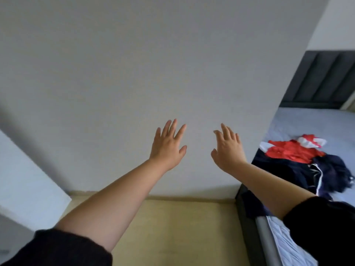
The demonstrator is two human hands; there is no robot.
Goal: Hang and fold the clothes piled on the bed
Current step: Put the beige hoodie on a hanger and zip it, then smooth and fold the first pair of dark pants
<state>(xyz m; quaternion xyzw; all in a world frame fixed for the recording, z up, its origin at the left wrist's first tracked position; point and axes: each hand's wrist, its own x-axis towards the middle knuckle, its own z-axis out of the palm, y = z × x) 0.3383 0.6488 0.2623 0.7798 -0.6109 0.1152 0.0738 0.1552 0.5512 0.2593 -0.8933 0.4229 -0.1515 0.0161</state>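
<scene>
Both grips are apart and hold nothing. The left hand (167, 148) is stretched forward with its back to the camera, the fingers straight and spread, the thumb out to the side. The right hand (227, 150) is raised beside it in the same way, with the fingers straight and slightly apart and the thumb pointing toward the left hand. The two hands are near each other but do not touch. Both are in front of a plain grey-white wall (134, 64); it cannot be told if the fingertips touch it. The forearms are bare, and a black sleeve (57, 250) begins near each elbow.

In the head view, the clothes (299, 160) lie in a pile on the bed (307, 123) at the right of the picture. They are well apart from the left hand and behind the right forearm, which hides a part of the pile. On top is a red garment (294, 152) with white parts. Beside and below it is a dark navy garment (330, 169) with a white stripe. The bed has a light sheet, a dark frame (247, 227) and a dark padded headboard (326, 77) at the far end. Below the hands is a yellowish floor (172, 227), which meets the wall. At the left edge there is a white object, too cropped to name.
</scene>
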